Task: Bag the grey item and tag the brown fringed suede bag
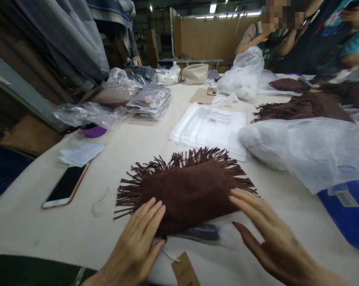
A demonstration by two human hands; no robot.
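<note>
A folded brown suede piece with fringe [188, 190] lies flat on the white table [131, 135] right in front of me. My left hand [139, 242] rests open on its near left corner, fingers flat. My right hand [268, 234] hovers open at its near right edge, fingertips touching the fringe. A brown paper tag [184, 272] on a string lies just below the piece, between my hands. A clear plastic bag edge [203, 233] shows under the piece.
A phone [66, 186] and white papers [79, 154] lie at left. A stack of clear bags [210, 127] sits behind the piece. More brown fringed pieces [301, 107], a large plastic bag [313, 149] and a blue package [348, 210] are at right. People stand at the far right.
</note>
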